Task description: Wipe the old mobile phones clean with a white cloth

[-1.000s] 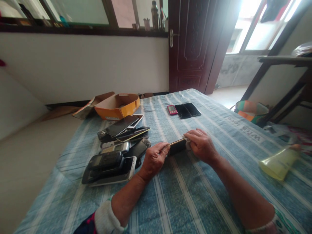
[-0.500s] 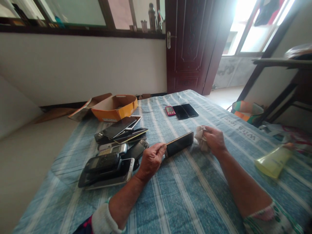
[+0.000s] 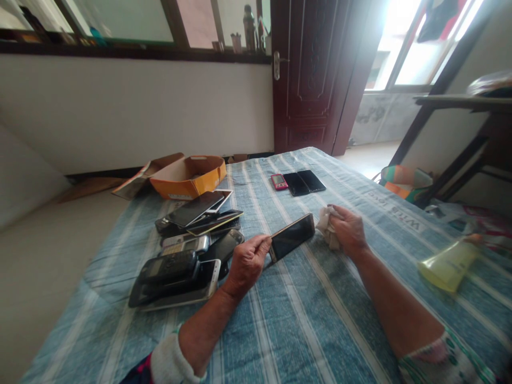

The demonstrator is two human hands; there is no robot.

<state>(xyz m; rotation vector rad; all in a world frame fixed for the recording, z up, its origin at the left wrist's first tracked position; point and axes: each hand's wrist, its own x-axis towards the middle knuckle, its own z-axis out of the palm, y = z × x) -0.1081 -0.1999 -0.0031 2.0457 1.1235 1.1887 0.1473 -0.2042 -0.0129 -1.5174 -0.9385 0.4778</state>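
My left hand pinches the near end of a dark smartphone, holding it tilted above the striped cloth with its black screen partly towards me. Just past the phone's far end, my right hand is closed on a crumpled whitish cloth; a small gap parts cloth and phone. To the left of my left hand lies a heap of old phones, some black, one silver with keys. Beyond the held phone, a small red phone and two black smartphones lie side by side.
A blue striped cloth covers the table. An open orange cardboard box stands at the back left. On the right lies a yellow translucent spray bottle or similar container. A dark red door is behind the table.
The phone in my left hand has turned slightly, showing more of its screen, and its far end has shifted a little left. My right hand with the cloth has moved slightly left.
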